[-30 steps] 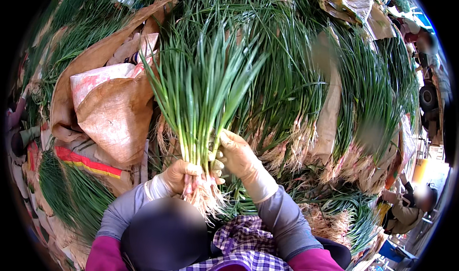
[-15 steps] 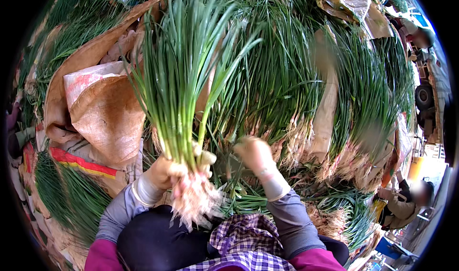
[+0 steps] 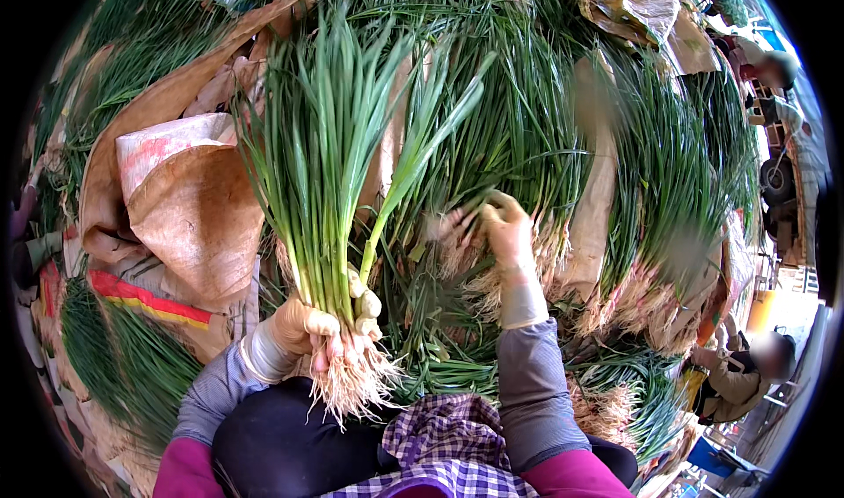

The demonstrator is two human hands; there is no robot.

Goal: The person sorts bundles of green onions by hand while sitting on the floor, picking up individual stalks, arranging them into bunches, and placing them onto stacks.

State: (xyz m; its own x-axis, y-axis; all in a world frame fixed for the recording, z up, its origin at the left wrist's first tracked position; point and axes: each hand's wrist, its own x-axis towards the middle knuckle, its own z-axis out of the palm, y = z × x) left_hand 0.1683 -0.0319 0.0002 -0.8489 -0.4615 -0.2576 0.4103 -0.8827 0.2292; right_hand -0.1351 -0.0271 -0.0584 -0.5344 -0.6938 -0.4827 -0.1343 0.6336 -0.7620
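Note:
My left hand [image 3: 308, 327], in a pale glove, is wrapped round a bunch of spring onions [image 3: 330, 208] just above the bulbs. Its green leaves fan upward, one stalk leaning out to the right, and the pale stringy roots [image 3: 352, 379] hang over my lap. Further right, my gloved right hand [image 3: 508, 230] hovers by the root ends of the laid-out spring onions [image 3: 501, 120]. Its fingers are curled together; a blurred thin green strip shows at the fingertips, too smeared to name.
Brown sacking [image 3: 198, 208] lies folded at the left, above another pile of spring onions [image 3: 132, 357]. A brown strip [image 3: 593, 190] divides the rows on the right. More rooted bunches [image 3: 620, 410] lie beside my right knee. Another person [image 3: 747, 375] sits at the far right.
My right hand has moved up and away from the bunch, toward the laid-out rows. The left hand keeps its grip, and the bunch's leaves have tilted and spread slightly.

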